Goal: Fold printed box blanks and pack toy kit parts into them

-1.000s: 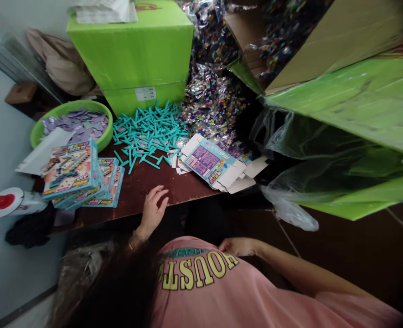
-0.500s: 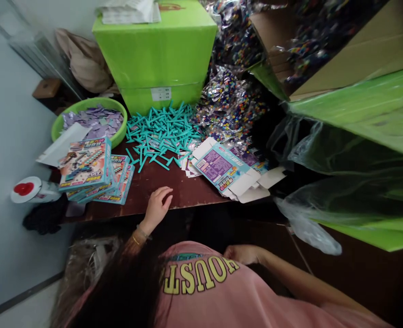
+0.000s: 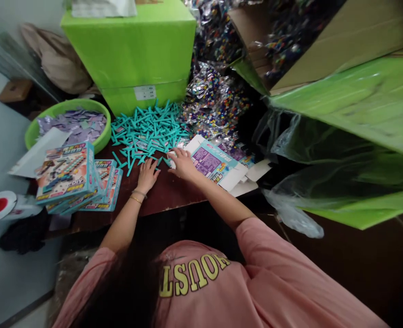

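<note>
Dark red-brown tabletop (image 3: 165,193) lies bare along your edge, with your work heaped towards its back. At the middle of it sits a loose pile of teal T-shaped plastic pieces (image 3: 150,130), spread in front of the big green carton. Each looks light, stiff and smooth, likely to slide or tangle with its neighbours; take one by the long stem, from the fringe where pieces lie singly, and it should come free without dragging others.

Your left hand (image 3: 147,176) is palm down at the pile's near edge, fingers apart and loosely stretched, with no piece visibly gripped. Your right hand (image 3: 184,165) lies just beside it, fingers bent over a small white paper edge (image 3: 172,161); whether they pinch it, you cannot tell from this angle. Paper like that would be thin and easily creased, so a light hold at its edge should do.

Against your right hand's far side lie flattened blue-and-purple printed card boxes (image 3: 208,161), probably springy along the folds and best held by the panels rather than the flaps. Beyond them are clear bags of coloured beads (image 3: 211,105), likely soft and slippery. Leftward stand a stack of illustrated boxes (image 3: 66,175) and a lime-green plastic basin (image 3: 106,136) of purple packets (image 3: 88,119).
</note>
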Motion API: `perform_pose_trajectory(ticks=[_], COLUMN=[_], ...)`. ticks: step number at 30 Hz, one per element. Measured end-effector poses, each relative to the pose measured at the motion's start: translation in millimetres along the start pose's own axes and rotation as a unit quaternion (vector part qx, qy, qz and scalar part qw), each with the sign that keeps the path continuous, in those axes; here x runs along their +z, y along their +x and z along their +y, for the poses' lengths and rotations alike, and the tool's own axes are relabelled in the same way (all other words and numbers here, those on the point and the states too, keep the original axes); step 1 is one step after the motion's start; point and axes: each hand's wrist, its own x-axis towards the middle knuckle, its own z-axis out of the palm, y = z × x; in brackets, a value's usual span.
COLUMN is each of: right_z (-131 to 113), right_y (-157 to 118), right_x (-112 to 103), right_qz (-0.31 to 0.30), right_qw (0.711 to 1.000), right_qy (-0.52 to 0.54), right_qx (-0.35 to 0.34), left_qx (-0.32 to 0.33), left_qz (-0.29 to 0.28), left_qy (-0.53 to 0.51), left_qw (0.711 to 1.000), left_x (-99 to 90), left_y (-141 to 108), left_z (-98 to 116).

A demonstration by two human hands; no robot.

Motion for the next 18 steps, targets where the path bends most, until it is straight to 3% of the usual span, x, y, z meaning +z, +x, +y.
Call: perform_pose_trajectory(ticks=[3, 5, 8, 11, 14, 16, 18], right_z=[53, 86, 117, 131, 119, 90, 47], right_y=[-18, -34, -51, -62, -70, -73, -77], right_x=[-16, -25, -42, -69, -93, -94, -82], right_qz=[0.047, 0.095, 0.143, 0.188, 0.236, 0.249, 0.251], right_qw=[0.982, 0.964, 0.964, 0.966, 0.953, 0.945, 0.942], right_qy=[-0.055, -0.062, -0.039, 0.045, 0.156, 0.201, 0.221], right_qx=[0.174, 0.242, 0.222, 0.169, 0.109, 0.067, 0.039], left_qx=[-0.011, -0.044, -0.062, -0.047, -0.035, -0.030, -0.055], left_qz=[0.008, 0.050, 0.114, 0.126, 0.047, -0.020, -0.018], left_qy=[-0.004, -0.008, -0.037, -0.144, -0.354, -0.506, -0.599], left_qw=[1.000, 0.998, 0.991, 0.980, 0.933, 0.862, 0.798], left_x=[2.0, 5.6, 15.2, 22.1, 16.5, 6.6, -4.0], left_y=[14, 17, 5, -20, -43, -54, -62], left_z=[-11, -2, 34, 80, 116, 133, 142])
